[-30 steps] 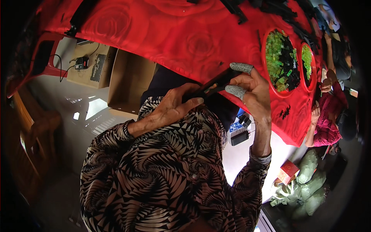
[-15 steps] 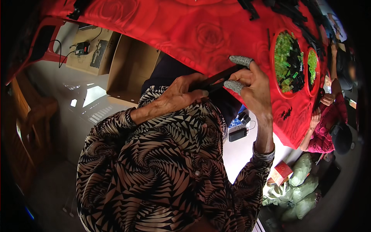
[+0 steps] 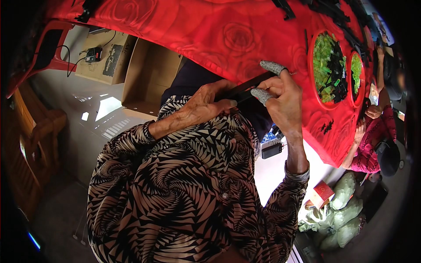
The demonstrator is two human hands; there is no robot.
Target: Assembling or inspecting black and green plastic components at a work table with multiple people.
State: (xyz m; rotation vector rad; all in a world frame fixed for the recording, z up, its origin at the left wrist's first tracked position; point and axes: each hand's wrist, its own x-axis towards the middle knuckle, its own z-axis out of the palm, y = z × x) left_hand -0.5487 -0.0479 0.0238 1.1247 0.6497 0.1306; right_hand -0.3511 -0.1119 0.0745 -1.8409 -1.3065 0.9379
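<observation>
A long black strip (image 3: 252, 84) lies slantwise between my two hands, just in front of my lap at the table's near edge. The left hand (image 3: 206, 104) is closed around its lower end, thumb on top. My right hand (image 3: 284, 103) grips the upper end; grey knitted finger covers (image 3: 272, 67) sit on its thumb and index finger. Some of the strip is hidden behind my fingers. To the right of that hand stands a red basin (image 3: 312, 74) with many small green and black pieces (image 3: 329, 65).
A red rose-patterned cloth (image 3: 239, 37) covers the table. A smaller red bowl (image 3: 362, 83) holds green pieces. Black strips (image 3: 285, 8) lie at the far side. An open cardboard box (image 3: 149, 72) stands left. A co-worker in pink (image 3: 372, 144) sits right, near plastic bags (image 3: 344, 210).
My right hand has shifted slightly left and its fingers have moved a little along the strip. The left hand stays nearly in place. Both hands keep hold of the strip.
</observation>
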